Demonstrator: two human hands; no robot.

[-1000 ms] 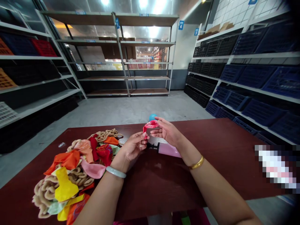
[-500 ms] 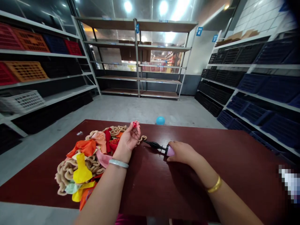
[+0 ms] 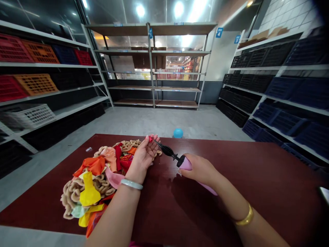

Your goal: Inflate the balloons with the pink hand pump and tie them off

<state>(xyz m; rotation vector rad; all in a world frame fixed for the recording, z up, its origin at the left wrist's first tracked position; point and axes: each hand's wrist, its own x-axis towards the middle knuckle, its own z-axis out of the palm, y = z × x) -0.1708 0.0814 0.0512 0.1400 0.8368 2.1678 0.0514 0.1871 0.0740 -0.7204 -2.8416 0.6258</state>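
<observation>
My left hand (image 3: 144, 157) is palm up over the dark red table (image 3: 246, 171), fingers closed on the neck of a red balloon (image 3: 150, 139). Only the balloon's rolled mouth shows above my fingertips. My right hand (image 3: 199, 168) grips a pink hand pump (image 3: 185, 164) and holds it lifted, tilted up to the left. The pump's black ribbed nozzle (image 3: 166, 150) points at the balloon mouth, its tip touching or nearly touching it. A heap of flat balloons (image 3: 95, 178) in orange, yellow, red, pink and beige curly shapes lies just left of my left wrist.
A blue inflated balloon (image 3: 178, 133) lies on the concrete floor beyond the table. Metal shelving lines three sides: coloured crates (image 3: 31, 51) on the left, dark blue and black crates (image 3: 282, 89) on the right, bare wooden shelves (image 3: 154, 55) at the back.
My right hand went from the red balloon to the pump on the table, then lifted it so the nozzle tip reached the balloon mouth in my left hand. My head turned left.
</observation>
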